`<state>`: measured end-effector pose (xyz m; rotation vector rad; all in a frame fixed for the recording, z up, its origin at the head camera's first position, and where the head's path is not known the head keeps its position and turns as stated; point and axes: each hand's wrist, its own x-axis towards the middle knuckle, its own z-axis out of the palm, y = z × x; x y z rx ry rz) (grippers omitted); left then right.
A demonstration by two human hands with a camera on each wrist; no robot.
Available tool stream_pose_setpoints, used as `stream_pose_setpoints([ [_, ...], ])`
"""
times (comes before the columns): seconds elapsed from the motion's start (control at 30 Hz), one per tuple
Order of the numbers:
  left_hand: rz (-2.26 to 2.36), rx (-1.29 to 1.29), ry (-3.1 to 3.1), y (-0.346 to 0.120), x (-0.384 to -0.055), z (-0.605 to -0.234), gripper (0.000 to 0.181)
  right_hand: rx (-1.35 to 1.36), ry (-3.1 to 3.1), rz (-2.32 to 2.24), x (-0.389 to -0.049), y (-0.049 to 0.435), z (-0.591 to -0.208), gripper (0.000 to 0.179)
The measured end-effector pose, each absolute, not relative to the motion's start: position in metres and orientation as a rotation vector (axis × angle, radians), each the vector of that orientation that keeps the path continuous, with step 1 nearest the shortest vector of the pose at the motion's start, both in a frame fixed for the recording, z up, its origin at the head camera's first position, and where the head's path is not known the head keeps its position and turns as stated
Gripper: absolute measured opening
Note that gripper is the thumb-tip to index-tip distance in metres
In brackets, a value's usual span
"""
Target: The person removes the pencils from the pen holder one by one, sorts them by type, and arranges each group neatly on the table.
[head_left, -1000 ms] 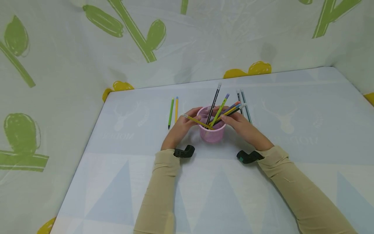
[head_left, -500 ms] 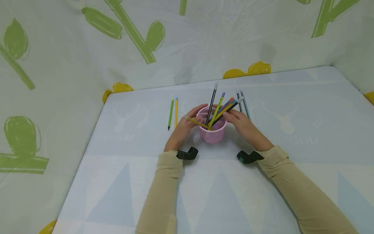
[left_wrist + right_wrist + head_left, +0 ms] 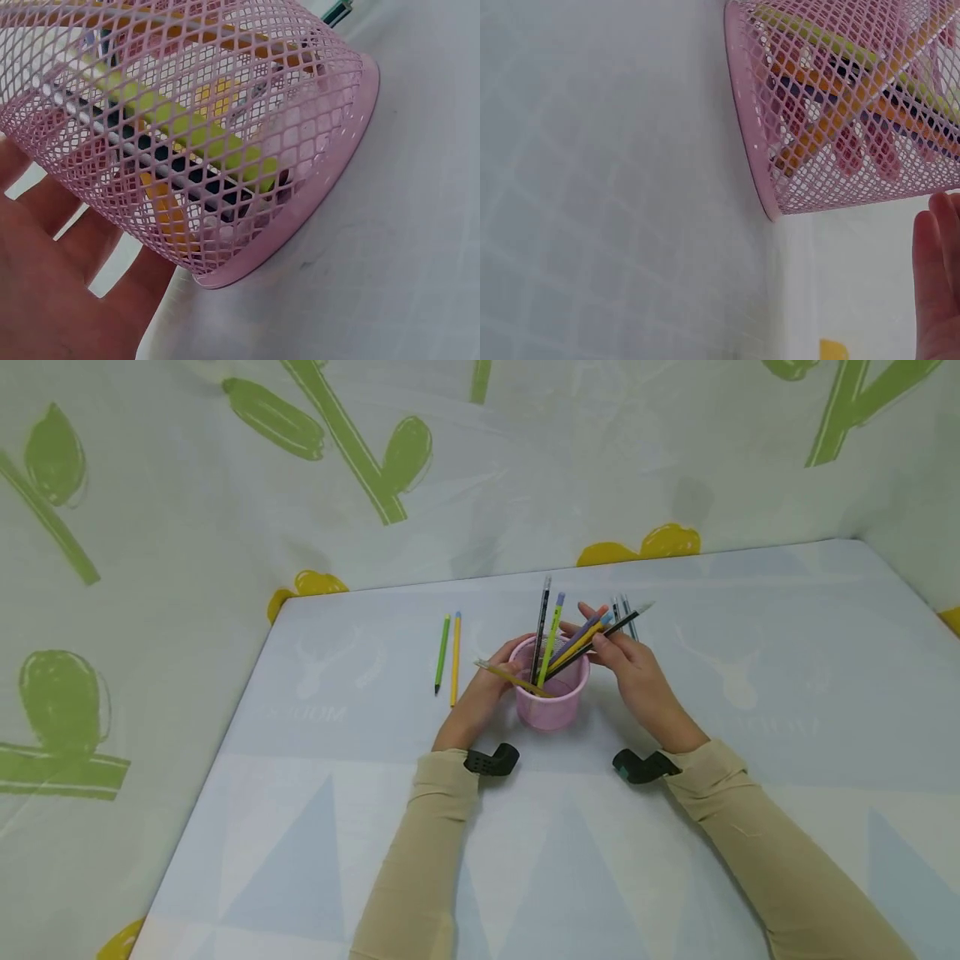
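Pink mesh cup: we saw the pink cup (image 3: 547, 717) upright at the middle of the surface (image 3: 570, 868), between the two hands; whether its base touched down, we could not tell
Left hand: we had the left hand (image 3: 482, 690) curled round the cup's left side, thumb near the rim
Right hand: we held the right hand (image 3: 641, 681) with fingers loosely extended, just beside the cup, close to the leaning pencils
Pencils inside: we counted a silver-tipped black pencil (image 3: 540, 631) and a lime pencil (image 3: 552, 639) standing steeply, while a purple pencil (image 3: 579, 638), a blue-tipped yellow pencil (image 3: 577, 650) and a second black pencil (image 3: 621, 625) leaned right; a mustard pencil (image 3: 527, 683) slanted out over the left rim
Pencils outside: we saw a green pencil (image 3: 442, 653) and an orange-yellow pencil (image 3: 456, 658) lying left, and two pencils (image 3: 626, 604) partly hidden beyond the right hand
Wrists: we wore black bands (image 3: 491, 761) beside tan sleeves (image 3: 411, 860)
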<state>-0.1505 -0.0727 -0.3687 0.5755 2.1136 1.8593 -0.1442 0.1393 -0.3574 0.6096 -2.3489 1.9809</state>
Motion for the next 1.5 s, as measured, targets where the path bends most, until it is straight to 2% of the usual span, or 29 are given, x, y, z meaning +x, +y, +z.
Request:
stream_pose_setpoints([
  [0.47, 1.848, 0.493, 2.075, -0.071, -0.144, -0.37, 0.045, 0.628, -1.973, 2.278, -0.156, 0.166, -0.363, 0.037],
  [0.73, 1.88, 0.579, 2.013, -0.068, -0.144, -0.374, 0.045, 0.622, -1.762, 2.569, -0.156, 0.181, -0.363, 0.038],
  [1.5, 1.905, 0.536, 2.003, -0.075, -0.145, -0.379, 0.043, 0.459, -1.691, 2.667, -0.159, 0.188, -0.362, 0.043],
])
